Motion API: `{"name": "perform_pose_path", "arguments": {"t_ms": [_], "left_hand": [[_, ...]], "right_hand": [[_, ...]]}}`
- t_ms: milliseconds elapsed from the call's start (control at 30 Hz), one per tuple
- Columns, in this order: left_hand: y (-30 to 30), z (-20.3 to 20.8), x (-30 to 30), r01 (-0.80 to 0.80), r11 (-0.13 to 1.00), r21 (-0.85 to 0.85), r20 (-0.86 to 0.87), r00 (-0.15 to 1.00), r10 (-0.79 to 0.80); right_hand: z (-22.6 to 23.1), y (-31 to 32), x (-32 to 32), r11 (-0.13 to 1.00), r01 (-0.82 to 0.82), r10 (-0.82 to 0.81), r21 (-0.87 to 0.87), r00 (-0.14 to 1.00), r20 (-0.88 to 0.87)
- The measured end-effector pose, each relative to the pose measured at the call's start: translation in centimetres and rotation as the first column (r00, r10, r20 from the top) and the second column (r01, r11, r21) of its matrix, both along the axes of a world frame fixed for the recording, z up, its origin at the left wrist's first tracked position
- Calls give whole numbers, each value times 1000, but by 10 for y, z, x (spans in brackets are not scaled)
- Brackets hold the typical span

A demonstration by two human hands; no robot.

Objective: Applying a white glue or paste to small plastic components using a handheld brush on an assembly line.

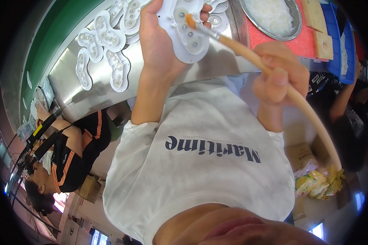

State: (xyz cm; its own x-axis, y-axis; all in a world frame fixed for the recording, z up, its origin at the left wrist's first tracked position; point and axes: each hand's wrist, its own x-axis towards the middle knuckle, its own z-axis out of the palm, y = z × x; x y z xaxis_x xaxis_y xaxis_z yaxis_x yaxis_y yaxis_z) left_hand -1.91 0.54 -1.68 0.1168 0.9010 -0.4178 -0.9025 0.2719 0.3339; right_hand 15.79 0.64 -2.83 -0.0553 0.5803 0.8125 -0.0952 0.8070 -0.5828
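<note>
Left hand [161, 51], fingers clamped on shell [182, 32], studded side exposed, presumably for brush [304, 105] access; right hand [280, 73], fingers clamped round brush.

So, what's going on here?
A person's left hand holds a white part, while the right hand holds a brush, bristles at the part's face; whether they touch is unclear. More parts lie on the metal bench. A bowl sits on a red mat.
</note>
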Motion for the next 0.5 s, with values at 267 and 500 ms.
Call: {"name": "perform_pose_path", "arguments": {"t_ms": [267,500], "left_hand": [[3,3,-3,38,999,15,-67,997,-37],[4,-4,-9,50,996,68,-120,992,-42]], "right_hand": [[3,6,-6,997,-68,64,-30,992,-108],[5,4,9,973,-128,138,-194,990,40]]}}
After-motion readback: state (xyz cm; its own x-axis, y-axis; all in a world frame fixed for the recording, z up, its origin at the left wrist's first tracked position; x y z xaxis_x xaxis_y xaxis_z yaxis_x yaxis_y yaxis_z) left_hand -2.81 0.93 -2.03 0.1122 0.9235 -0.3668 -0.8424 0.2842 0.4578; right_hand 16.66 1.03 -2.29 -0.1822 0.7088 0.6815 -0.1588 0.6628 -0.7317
